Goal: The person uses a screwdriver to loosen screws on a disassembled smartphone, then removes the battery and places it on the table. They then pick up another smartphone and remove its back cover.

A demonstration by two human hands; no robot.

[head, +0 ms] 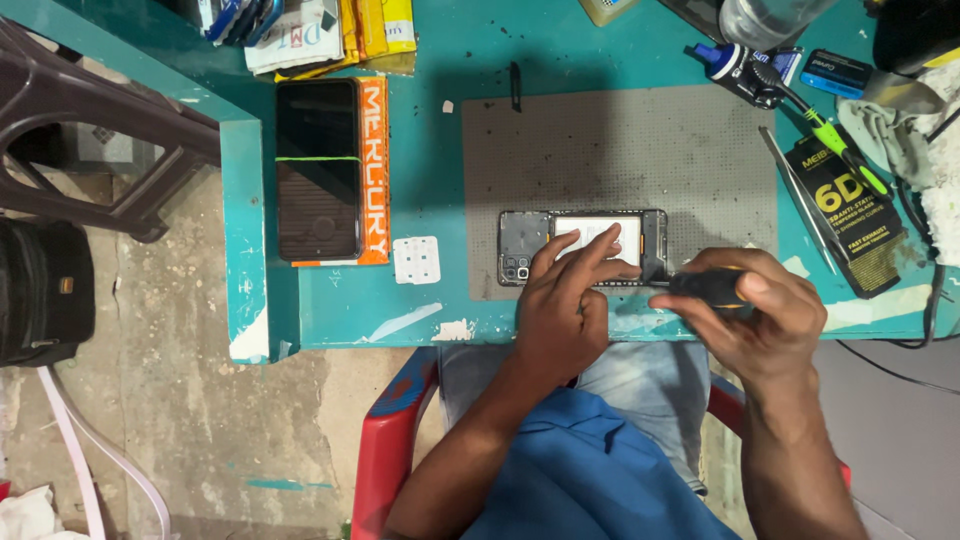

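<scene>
- A dark plastic chair (70, 120) stands off the table's edge at about 10 o'clock in the view, with a black bag (45, 292) on the floor below it
- The teal table (440, 170) carries everything else; a black phone (318, 168) lies face up on an orange box (372, 170) at 9 o'clock from the grey work mat (620, 150)
- A small white square tray (416, 260) sits just beside the mat's lower left corner
- The opened phone (520, 245) lies lengthwise on the near part of the mat, back cover off, camera end at 9 o'clock, a white battery (590, 232) showing in the middle
- The left hand (560, 320) comes in from 6 o'clock; its fingers (580, 255) are spread flat and pressed down on the battery and the near edge of the frame, pinning it rather than gripping it
- The right hand (750, 315) sits at 4 o'clock from the phone, its fingers (770, 285) curled shut around the black handle of a screwdriver (705, 288); the tip end points toward 9 o'clock and meets the phone's right end, just beside the left fingertips
- At 1 o'clock from the mat lie a glue bottle (735, 68), a green-handled tool (845, 150) and a black flat packet (850, 215)
- A red chair (395, 430) holds the person, in blue shirt and jeans
</scene>
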